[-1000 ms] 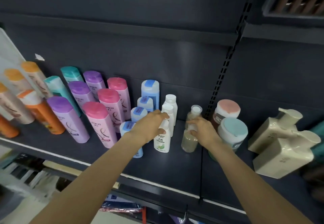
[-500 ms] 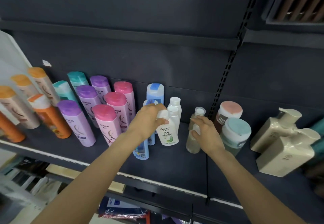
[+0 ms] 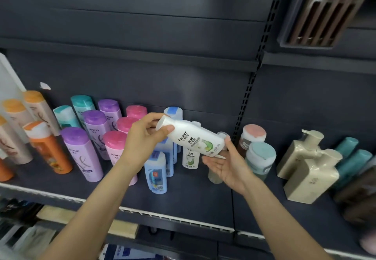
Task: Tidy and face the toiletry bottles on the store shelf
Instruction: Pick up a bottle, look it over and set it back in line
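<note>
Holding white bottle off the shelf, tilted, cap up-left, label toward camera. Probably checking the label side before facing it.

Left hand pinching the cap end, thumb and fingers curled round it. Right hand cupping under the base, palm up, fingers fairly straight; supporting rather than clamping.

Second white bottle standing upright directly below, label out. Blue bottles crowding just left of it; clear bottle just right, mostly hidden behind the right hand. Jars beyond that.

Open shelf in front of the white row, out to the front lip. Looking like the easiest way back in: coming down from above, not sideways, to avoid knocking neighbours.
</note>
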The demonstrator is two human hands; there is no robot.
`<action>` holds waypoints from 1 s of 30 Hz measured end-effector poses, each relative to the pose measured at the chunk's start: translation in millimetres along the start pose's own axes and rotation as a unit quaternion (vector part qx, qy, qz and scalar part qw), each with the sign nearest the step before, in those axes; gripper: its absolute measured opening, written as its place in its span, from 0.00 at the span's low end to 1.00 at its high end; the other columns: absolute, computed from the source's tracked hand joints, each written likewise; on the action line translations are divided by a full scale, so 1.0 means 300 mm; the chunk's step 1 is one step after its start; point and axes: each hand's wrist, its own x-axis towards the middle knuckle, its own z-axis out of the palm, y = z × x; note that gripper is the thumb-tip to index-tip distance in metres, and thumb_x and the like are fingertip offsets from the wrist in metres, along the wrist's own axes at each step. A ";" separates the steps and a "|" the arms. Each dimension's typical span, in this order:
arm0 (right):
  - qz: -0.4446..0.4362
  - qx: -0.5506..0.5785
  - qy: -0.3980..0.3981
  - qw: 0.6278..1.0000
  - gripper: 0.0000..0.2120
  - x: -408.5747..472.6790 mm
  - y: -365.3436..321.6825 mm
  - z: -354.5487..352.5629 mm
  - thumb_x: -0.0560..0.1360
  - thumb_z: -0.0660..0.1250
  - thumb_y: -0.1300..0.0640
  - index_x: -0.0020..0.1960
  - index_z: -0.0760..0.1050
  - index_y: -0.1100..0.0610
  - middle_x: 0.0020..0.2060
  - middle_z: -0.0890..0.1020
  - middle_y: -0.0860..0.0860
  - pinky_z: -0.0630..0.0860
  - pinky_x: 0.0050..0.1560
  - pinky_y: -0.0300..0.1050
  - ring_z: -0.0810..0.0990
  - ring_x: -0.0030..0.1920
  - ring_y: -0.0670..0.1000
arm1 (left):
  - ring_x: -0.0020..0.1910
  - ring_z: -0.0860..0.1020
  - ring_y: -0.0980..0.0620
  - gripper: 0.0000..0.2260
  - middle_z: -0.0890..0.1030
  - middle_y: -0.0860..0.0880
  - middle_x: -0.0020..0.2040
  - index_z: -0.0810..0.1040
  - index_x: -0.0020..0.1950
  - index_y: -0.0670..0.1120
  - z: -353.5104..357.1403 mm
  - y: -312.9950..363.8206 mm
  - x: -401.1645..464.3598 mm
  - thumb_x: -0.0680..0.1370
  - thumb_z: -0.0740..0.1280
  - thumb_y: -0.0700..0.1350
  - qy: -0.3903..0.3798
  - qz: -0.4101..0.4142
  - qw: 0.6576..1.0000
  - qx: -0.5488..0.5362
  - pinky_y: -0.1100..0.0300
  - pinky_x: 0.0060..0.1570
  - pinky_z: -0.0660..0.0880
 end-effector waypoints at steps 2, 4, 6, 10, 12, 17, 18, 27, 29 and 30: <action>-0.007 0.018 0.004 1.000 0.28 -0.013 -0.009 0.000 0.74 0.61 0.39 0.58 0.74 0.64 0.46 0.82 0.64 0.81 0.38 0.41 0.85 0.44 0.55 | 0.43 0.81 0.56 0.10 0.83 0.58 0.40 0.79 0.49 0.51 -0.004 -0.006 -0.008 0.73 0.70 0.37 -0.004 -0.008 0.999 -0.037 0.62 0.44 0.80; -0.024 0.025 0.006 0.999 0.23 -0.028 -0.016 0.001 0.75 0.63 0.42 0.58 0.75 0.62 0.44 0.84 0.62 0.81 0.38 0.41 0.85 0.45 0.56 | 0.45 0.81 0.56 0.11 0.84 0.57 0.42 0.79 0.51 0.52 -0.004 -0.017 -0.019 0.73 0.70 0.38 0.003 -0.026 0.997 -0.068 0.63 0.45 0.80; -0.052 0.036 0.004 0.998 0.17 -0.044 -0.025 0.006 0.76 0.64 0.47 0.56 0.76 0.60 0.41 0.85 0.58 0.82 0.39 0.42 0.84 0.47 0.57 | 0.47 0.82 0.56 0.11 0.84 0.56 0.44 0.79 0.53 0.51 -0.002 -0.032 -0.028 0.74 0.69 0.39 0.015 -0.052 0.994 -0.091 0.66 0.46 0.79; -0.108 0.063 0.013 0.992 0.15 -0.069 -0.046 0.021 0.76 0.66 0.54 0.57 0.75 0.63 0.46 0.84 0.60 0.81 0.49 0.44 0.83 0.52 0.58 | 0.52 0.81 0.48 0.15 0.83 0.46 0.50 0.76 0.63 0.46 -0.001 -0.048 -0.038 0.76 0.67 0.39 0.011 -0.112 0.984 -0.136 0.62 0.51 0.79; -0.129 0.064 0.019 0.989 0.15 -0.080 -0.060 0.024 0.75 0.67 0.57 0.58 0.75 0.64 0.48 0.83 0.61 0.81 0.51 0.45 0.82 0.53 0.58 | 0.51 0.82 0.47 0.18 0.82 0.43 0.52 0.73 0.67 0.46 -0.006 -0.046 -0.040 0.77 0.66 0.39 -0.014 -0.144 0.974 -0.173 0.62 0.49 0.79; -0.158 0.028 -0.016 0.987 0.13 -0.098 -0.074 0.022 0.77 0.61 0.65 0.60 0.75 0.63 0.55 0.81 0.58 0.79 0.55 0.44 0.80 0.58 0.54 | 0.50 0.82 0.53 0.17 0.80 0.49 0.55 0.73 0.66 0.46 0.002 -0.046 -0.049 0.78 0.64 0.39 -0.010 -0.155 0.958 -0.243 0.62 0.50 0.79; -0.164 0.016 -0.023 0.986 0.13 -0.098 -0.070 0.022 0.77 0.60 0.67 0.59 0.76 0.63 0.55 0.82 0.58 0.78 0.56 0.43 0.80 0.57 0.52 | 0.50 0.82 0.55 0.16 0.81 0.49 0.53 0.73 0.65 0.46 0.004 -0.048 -0.048 0.77 0.64 0.38 0.003 -0.152 0.956 -0.249 0.63 0.50 0.79; -0.207 -0.060 -0.074 0.974 0.26 -0.106 -0.055 -0.011 0.72 0.65 0.68 0.68 0.70 0.53 0.59 0.81 0.51 0.75 0.59 0.41 0.78 0.61 0.49 | 0.52 0.80 0.56 0.17 0.84 0.53 0.49 0.78 0.57 0.50 -0.032 -0.061 -0.039 0.75 0.64 0.31 -0.016 -0.077 0.965 -0.249 0.65 0.49 0.78; -0.220 -0.058 -0.070 0.971 0.27 -0.103 -0.055 -0.010 0.70 0.66 0.67 0.67 0.70 0.53 0.59 0.80 0.51 0.74 0.61 0.44 0.78 0.62 0.50 | 0.51 0.80 0.57 0.19 0.83 0.55 0.50 0.78 0.57 0.51 -0.034 -0.061 -0.040 0.74 0.64 0.30 -0.024 -0.058 0.971 -0.232 0.65 0.49 0.79; -0.228 -0.053 -0.067 0.970 0.27 -0.102 -0.057 -0.010 0.69 0.66 0.67 0.67 0.71 0.52 0.60 0.80 0.51 0.74 0.62 0.46 0.77 0.62 0.50 | 0.52 0.80 0.57 0.19 0.83 0.55 0.51 0.78 0.57 0.51 -0.034 -0.062 -0.040 0.74 0.65 0.29 -0.027 -0.050 0.974 -0.221 0.64 0.50 0.79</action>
